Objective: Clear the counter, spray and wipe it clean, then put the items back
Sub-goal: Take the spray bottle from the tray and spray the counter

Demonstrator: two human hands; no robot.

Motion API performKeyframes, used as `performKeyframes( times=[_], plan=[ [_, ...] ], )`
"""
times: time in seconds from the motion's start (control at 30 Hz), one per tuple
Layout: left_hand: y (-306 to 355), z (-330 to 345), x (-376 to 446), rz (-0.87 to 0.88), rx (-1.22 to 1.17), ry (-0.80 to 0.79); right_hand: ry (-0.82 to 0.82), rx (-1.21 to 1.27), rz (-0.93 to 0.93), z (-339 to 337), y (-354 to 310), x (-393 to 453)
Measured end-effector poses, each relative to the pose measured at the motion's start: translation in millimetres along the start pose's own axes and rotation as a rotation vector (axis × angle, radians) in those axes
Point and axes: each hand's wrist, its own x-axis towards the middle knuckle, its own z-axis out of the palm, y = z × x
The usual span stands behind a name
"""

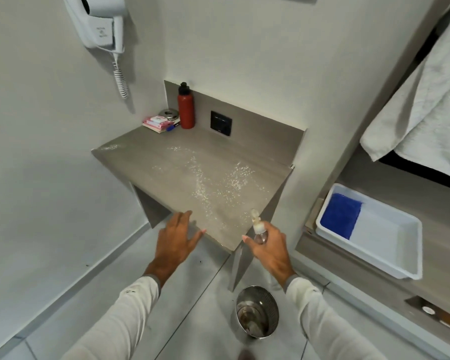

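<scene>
The right hand (pixel 272 245) grips the spray bottle (pixel 258 227), nozzle aimed over the counter (pixel 146 162); the left hand (pixel 178 237) rests open-fingered on its near edge. Spray evenly toward the bare far-left patch; beyond the hands a red bottle (pixel 185 107) and pink packets (pixel 156 123) sit uncleared, blocking that corner

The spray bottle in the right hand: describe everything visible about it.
The spray bottle is small, with a clear, rounded body and a pale cream or white trigger head. The right hand wraps around the body and hides most of it, so how much liquid it holds cannot be told. It is held roughly upright, nozzle aimed forward over the near right corner of the grey counter, whose surface carries scattered droplets. Only the hand touches it.
</scene>
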Motion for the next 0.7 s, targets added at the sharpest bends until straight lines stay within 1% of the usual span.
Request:
performKeyframes(
  times=[0.07, 0.13, 0.27, 0.33, 0.4, 0.47, 0.5, 0.6, 0.63, 0.67, 0.7],
  plan=[
    [-5.2, -10.0, -0.3, 0.018, 0.073, 0.07, -0.066, -0.114, -0.038, 9.5, 0.6, -10.0],
    [-10.9, -21.2, -1.9, 0.022, 0.132, 0.106, -0.112, -0.249, -0.066, 16.3, 0.9, -18.5],
    [-24.9, -39.6, -4.3, 0.015, 0.187, 0.126, -0.085, -0.448, -0.113, 22.1, -3.8, -25.5],
    [-32.6, -44.5, -3.1, -0.001, 0.2, 0.112, -0.017, -0.437, -0.091, 20.8, -10.8, -20.9],
    [-37.0, -46.8, -1.2, -0.009, 0.21, 0.094, 0.062, -0.371, -0.054, 13.9, -19.5, -9.1],
    [-39.6, -50.9, 3.3, -0.002, 0.225, 0.09, 0.075, -0.363, -0.052, 9.1, -26.3, 4.4],
    [-40.8, -54.2, 7.0, 0.001, 0.241, 0.09, 0.041, -0.389, -0.083, 9.8, -29.3, 9.9],
    [-47.2, -65.3, 22.2, 0.004, 0.293, 0.09, -0.199, -0.556, -0.275, 30.3, -40.7, 19.1],
    [-52.4, -69.3, 28.8, 0.002, 0.301, 0.095, -0.242, -0.59, -0.322, 42.2, -45.8, 23.0],
    [-58.7, -73.6, 36.0, -0.003, 0.305, 0.096, -0.24, -0.582, -0.339, 54.7, -50.8, 29.3],
    [-65.0, -77.7, 42.7, -0.01, 0.308, 0.094, -0.207, -0.537, -0.318, 66.0, -56.3, 36.8]
  ],
)
